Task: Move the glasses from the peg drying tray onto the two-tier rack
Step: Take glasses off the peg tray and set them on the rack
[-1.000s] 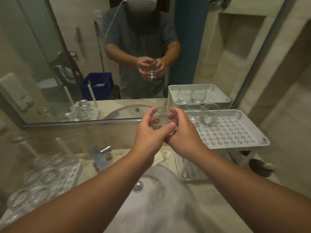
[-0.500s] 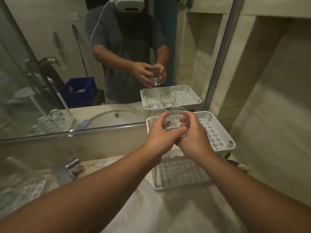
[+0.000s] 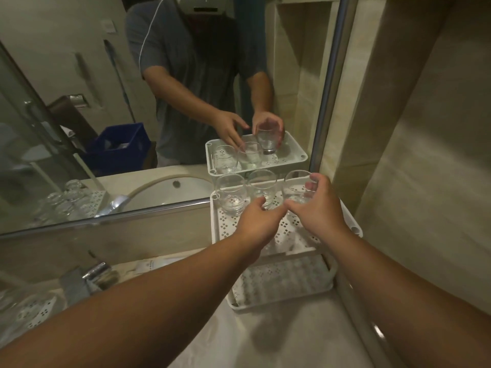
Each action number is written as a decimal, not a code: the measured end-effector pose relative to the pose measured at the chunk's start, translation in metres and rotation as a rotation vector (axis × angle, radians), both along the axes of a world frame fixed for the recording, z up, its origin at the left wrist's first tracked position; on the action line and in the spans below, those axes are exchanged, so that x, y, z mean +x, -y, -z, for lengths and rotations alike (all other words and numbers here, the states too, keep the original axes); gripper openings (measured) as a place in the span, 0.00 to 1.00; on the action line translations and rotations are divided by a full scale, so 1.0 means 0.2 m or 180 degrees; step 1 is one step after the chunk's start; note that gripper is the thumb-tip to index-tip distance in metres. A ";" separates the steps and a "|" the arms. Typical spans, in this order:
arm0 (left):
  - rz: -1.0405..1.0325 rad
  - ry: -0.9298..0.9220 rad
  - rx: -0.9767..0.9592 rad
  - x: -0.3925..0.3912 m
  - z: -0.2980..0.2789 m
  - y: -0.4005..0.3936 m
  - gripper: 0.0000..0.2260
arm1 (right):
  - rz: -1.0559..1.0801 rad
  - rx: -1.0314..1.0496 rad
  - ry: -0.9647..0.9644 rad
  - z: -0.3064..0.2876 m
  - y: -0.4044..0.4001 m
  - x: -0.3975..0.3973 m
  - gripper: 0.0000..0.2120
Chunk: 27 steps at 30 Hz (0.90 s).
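**Three glasses on the upper tier, the right hand around the third**

At the far left edge, the peg drying tray shows only in part, blurred; glasses stand on it, but their number cannot be told. A chrome faucet sits between it and the rack.

The two-tier rack stands at the right end of the counter, against the mirror. It has two white perforated tiers. Three clear glasses stand upright in a row at the back of the upper one: the left glass, the middle glass, and the right glass, close beside one another.

The left hand reaches in front of the middle glass, fingers loosely extended and parted, gripping nothing; whether the fingertips touch that glass cannot be told.

The right hand curls around the right glass, thumb on the near side, fingers wrapped over its far side near the rim. The glass's base sits at the tier's surface.
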<state>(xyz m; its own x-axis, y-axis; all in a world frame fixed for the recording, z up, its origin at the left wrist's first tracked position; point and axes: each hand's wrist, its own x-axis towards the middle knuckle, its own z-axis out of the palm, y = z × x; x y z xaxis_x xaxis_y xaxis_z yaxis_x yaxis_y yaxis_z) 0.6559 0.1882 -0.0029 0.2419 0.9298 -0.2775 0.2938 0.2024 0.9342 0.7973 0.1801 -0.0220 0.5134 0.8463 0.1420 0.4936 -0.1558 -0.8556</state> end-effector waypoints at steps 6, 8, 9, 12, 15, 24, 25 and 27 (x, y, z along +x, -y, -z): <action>-0.0293 0.0051 -0.0137 -0.01 0.06 -0.05 0.29 | -0.0062 -0.0139 0.0036 0.03 -0.09 0.02 0.42; -0.0345 0.0098 -0.0194 0.00 0.06 -0.05 0.29 | -0.0050 -0.0193 0.0039 0.03 -0.11 0.02 0.42; -0.0365 0.0125 -0.0224 0.00 0.06 -0.05 0.29 | -0.0040 -0.0214 0.0041 0.03 -0.12 0.03 0.42; -0.0461 0.0287 -0.0325 -0.01 0.05 -0.05 0.29 | -0.0021 -0.0247 -0.0002 0.05 -0.14 0.03 0.42; -0.0503 0.0418 -0.0393 0.00 0.05 -0.06 0.30 | -0.0003 -0.0261 -0.0049 0.07 -0.14 0.04 0.42; -0.0338 0.0533 -0.0364 0.00 0.05 -0.06 0.34 | 0.0024 -0.0206 0.0106 0.11 -0.19 0.03 0.42; -0.0320 0.0539 -0.0351 0.00 0.06 -0.06 0.34 | 0.0034 -0.0195 0.0128 0.11 -0.19 0.03 0.42; -0.0277 0.0550 -0.0308 0.00 0.06 -0.06 0.35 | 0.0078 -0.0165 0.0190 0.12 -0.20 0.04 0.42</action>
